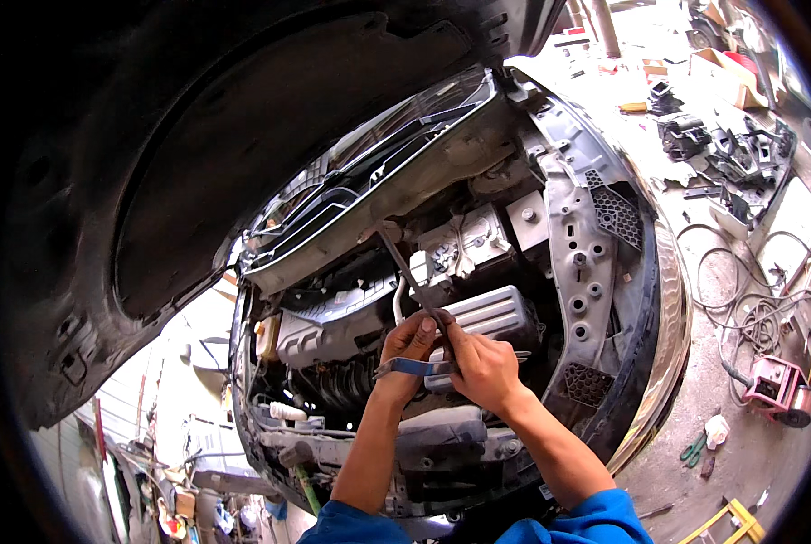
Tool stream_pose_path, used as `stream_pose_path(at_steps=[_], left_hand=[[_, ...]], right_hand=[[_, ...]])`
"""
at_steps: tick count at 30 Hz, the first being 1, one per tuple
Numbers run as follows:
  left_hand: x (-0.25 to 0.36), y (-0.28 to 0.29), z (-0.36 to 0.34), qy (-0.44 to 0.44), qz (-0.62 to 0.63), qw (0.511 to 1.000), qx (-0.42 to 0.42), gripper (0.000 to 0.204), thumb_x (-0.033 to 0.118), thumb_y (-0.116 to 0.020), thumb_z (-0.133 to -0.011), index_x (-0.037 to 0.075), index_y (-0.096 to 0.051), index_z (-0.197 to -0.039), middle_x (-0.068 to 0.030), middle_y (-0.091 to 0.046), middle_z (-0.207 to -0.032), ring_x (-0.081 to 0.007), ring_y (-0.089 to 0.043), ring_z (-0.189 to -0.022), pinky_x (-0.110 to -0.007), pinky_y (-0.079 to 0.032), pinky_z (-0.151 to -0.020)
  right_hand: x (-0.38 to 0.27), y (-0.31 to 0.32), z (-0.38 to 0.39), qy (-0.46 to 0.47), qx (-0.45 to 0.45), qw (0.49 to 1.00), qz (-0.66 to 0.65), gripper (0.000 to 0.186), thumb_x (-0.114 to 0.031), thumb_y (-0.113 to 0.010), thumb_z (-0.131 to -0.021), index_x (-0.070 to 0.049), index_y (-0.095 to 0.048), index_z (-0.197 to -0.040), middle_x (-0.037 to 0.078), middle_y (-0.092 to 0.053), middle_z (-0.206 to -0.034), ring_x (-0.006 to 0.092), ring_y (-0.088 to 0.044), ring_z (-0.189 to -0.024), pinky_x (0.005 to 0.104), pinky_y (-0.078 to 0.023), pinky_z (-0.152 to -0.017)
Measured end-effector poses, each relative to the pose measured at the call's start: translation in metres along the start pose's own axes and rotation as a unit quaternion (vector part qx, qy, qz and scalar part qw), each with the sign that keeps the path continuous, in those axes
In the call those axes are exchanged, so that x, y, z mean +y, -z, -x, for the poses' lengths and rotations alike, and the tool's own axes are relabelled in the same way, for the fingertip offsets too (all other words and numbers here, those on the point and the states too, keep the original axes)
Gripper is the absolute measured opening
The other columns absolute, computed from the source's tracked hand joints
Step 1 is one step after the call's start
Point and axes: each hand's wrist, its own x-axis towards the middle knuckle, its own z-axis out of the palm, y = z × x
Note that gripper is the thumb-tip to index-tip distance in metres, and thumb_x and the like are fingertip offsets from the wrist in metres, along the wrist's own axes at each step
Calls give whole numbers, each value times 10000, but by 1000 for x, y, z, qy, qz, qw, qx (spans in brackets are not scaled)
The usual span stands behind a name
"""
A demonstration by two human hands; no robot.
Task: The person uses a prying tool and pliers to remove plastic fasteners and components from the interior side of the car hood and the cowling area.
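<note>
My left hand [409,343] and my right hand [483,364] are close together above the engine bay. Both have their fingers closed around the lower part of a long, narrow dark metal bar [407,272]. The bar slants up and to the left from my hands. At its far end is a short bend, in front of the grey cowl panel. A flat bluish metal strip [416,366] with a curved end crosses over my left wrist toward my right fingers. Whether it belongs to the bar, I cannot tell. Below lies a ribbed silver-grey cover [491,317].
The raised hood [215,163] fills the upper left. A battery-like grey box [528,220] and a perforated metal fender rail [579,254] border the bay. On the floor to the right are removed parts [727,154], coiled cable [754,317], a pink machine [779,390] and green-handled scissors [694,450].
</note>
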Motion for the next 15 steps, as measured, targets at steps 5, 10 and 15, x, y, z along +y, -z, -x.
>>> stream_pose_path(at_steps=[5, 10, 15], left_hand=[[1, 5, 29, -28, 73, 996, 36, 270, 291, -582, -947, 31, -619, -1011, -72, -618, -1060, -200, -581, -999, -350, -473, -844], [3, 24, 46, -31, 159, 970, 181, 246, 308, -596, -932, 65, -585, -969, -70, -615, -973, -220, -606, -859, -365, -503, -733], [35, 74, 61, 0, 183, 959, 218, 182, 282, -518, -985, 104, -549, -959, 34, -454, -726, -48, -330, -501, -201, -277, -424]], right_hand=[[-20, -4, 3, 17, -62, 998, -12, 541, -108, -669, -678, 28, -543, -1186, 84, -630, -795, 229, -636, -688, 327, -512, -544], [-29, -3, 6, 29, -63, 997, -46, 466, -141, -718, -644, -11, -570, -1067, 62, -627, -804, 214, -643, -723, 330, -521, -577], [-18, -4, 7, 5, -57, 997, -60, 467, -138, -735, -640, -28, -567, -1062, 60, -624, -798, 219, -644, -748, 337, -513, -578]])
